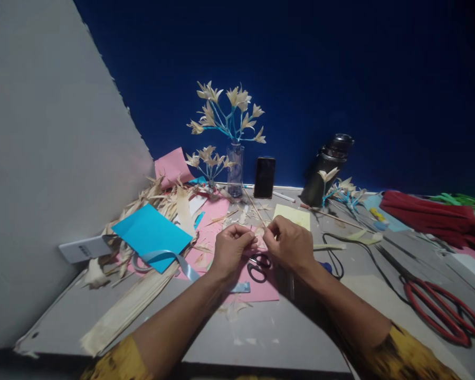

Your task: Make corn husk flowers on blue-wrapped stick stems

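My left hand [234, 249] and my right hand [291, 243] are close together over the pink paper [267, 293], fingertips nearly meeting. A thin pale stick [255, 206] slants up and away from the pinched fingers of my right hand. The left fingers are pinched too, on something too small to make out. Just below the hands lies a small pair of dark-handled scissors [258, 270]. Pale dried-husk scraps [209, 245] are scattered around. Husk flowers [237, 100] on blue stems stand in a clear glass bottle [235, 169] behind.
At left are a blue sheet [152, 235], a ribbon [186, 266], a husk strip [130, 306] and a husk pile [154, 195]. A phone [265, 178] and dark flask [324, 171] stand at the wall. Large red-handled scissors [439, 306] and red cloth [431, 214] lie right.
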Demonstrator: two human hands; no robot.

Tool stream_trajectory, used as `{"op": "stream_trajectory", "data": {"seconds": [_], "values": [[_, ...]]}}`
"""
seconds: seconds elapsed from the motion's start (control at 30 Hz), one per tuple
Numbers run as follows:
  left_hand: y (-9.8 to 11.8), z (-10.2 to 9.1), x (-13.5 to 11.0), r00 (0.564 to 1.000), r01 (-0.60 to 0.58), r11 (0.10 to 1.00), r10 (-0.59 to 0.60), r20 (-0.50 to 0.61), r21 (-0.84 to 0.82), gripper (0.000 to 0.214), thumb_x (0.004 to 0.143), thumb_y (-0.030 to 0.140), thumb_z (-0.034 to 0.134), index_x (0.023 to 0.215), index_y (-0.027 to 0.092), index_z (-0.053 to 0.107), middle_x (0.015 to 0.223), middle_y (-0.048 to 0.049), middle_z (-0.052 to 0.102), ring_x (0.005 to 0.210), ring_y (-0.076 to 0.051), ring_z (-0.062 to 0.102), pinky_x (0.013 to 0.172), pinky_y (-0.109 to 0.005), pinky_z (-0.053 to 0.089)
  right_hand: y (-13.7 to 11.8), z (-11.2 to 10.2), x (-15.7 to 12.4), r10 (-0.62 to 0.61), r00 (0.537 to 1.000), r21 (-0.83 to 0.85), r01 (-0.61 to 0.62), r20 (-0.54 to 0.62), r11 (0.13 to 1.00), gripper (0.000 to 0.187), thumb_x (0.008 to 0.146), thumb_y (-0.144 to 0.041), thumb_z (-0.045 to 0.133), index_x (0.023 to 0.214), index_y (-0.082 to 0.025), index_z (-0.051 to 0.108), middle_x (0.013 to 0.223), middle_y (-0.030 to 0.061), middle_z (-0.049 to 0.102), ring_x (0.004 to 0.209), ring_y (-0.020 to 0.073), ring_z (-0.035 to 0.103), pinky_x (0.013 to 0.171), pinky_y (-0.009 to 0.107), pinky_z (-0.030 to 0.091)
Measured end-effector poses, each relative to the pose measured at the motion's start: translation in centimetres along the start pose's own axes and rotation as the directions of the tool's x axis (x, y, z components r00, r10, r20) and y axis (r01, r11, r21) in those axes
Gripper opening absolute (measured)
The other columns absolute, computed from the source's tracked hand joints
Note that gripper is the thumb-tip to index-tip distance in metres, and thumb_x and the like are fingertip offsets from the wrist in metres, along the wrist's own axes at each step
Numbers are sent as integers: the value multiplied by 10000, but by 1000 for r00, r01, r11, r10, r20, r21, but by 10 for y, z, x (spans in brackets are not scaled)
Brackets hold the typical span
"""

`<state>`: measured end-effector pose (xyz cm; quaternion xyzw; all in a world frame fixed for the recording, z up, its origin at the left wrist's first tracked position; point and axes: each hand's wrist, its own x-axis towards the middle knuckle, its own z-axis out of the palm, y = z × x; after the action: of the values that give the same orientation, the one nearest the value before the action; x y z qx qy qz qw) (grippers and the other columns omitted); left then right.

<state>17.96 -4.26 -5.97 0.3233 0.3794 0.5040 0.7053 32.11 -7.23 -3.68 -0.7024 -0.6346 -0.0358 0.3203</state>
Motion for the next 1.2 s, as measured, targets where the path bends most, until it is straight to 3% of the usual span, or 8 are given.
{"op": "stream_trajectory", "data": {"seconds": [0.1, 0.27, 0.43, 0.53, 0.7, 0.83, 0.93, 1.2], "values": [[2, -1, 0, 1000, 18, 1000, -18, 19, -21, 245, 637, 162, 823, 739, 151, 601, 610, -12, 637, 549, -131, 608, 556, -265, 529, 6, -1, 4, 84, 986, 282, -122, 143, 951, 117, 828, -303, 610, 755, -212, 615, 666, -2, 664, 596, 161, 570, 577, 270, 329], [5, -3, 3, 997, 59, 992, -52, 59, -114, 221, 679, 133, 810, 750, 142, 601, 656, -29, 661, 581, -118, 631, 557, -209, 520, 12, 7, 5, 49, 906, 666, -344, 420, 662, 217, 773, -374, 693, 884, -202, 620, 679, -11, 650, 608, 162, 594, 568, 269, 430], [9, -7, 6, 938, 252, 937, -175, 300, -242, 172, 719, 82, 784, 724, 125, 618, 698, -48, 668, 653, -122, 658, 665, -234, 578, 8, 3, 5, 8, 880, 788, -429, 474, 442, 276, 712, -351, 762, 896, -178, 651, 774, 11, 681, 681, 156, 617, 633, 272, 480], [12, -8, 4, 916, 309, 918, -218, 338, -248, 130, 736, 51, 764, 741, 107, 647, 689, -38, 652, 636, -99, 645, 633, -190, 565, 8, -4, 6, -34, 887, 826, -414, 460, 382, 238, 727, -346, 766, 865, -175, 673, 751, -1, 659, 649, 133, 580, 589, 245, 449], [11, -9, 2, 871, 366, 909, -261, 416, -197, 86, 762, 78, 745, 808, 99, 675, 689, -43, 649, 603, -96, 624, 600, -191, 549, 10, -10, 6, -183, 836, 850, -476, 517, 227, 233, 736, -338, 789, 870, -184, 676, 805, 11, 677, 690, 149, 632, 619, 253, 484], [10, -10, 2, 826, 402, 906, -295, 481, -134, 133, 760, 118, 747, 876, 102, 686, 726, -61, 664, 631, -121, 638, 652, -241, 559, 13, -8, 4, -238, 803, 837, -515, 547, 186, 338, 744, -329, 804, 1029, -191, 686, 813, 22, 703, 722, 173, 669, 645, 276, 514], [11, -11, 1, 796, 424, 903, -331, 506, -76, 182, 761, 168, 745, 925, 116, 685, 781, -94, 687, 692, -179, 668, 660, -305, 566, 15, -7, 3, -283, 788, 837, -524, 546, 157, 317, 760, -342, 803, 1004, -189, 671, 759, 15, 702, 673, 168, 665, 615, 272, 506], [9, -11, 1, 831, 393, 915, -315, 458, -85, 125, 755, 119, 764, 769, 120, 641, 684, -44, 642, 627, -130, 638, 650, -255, 559, 15, -4, 4, -211, 790, 816, -544, 576, 193, 325, 729, -407, 827, 859, -187, 625, 685, 5, 702, 585, 143, 637, 543, 231, 444]]}}
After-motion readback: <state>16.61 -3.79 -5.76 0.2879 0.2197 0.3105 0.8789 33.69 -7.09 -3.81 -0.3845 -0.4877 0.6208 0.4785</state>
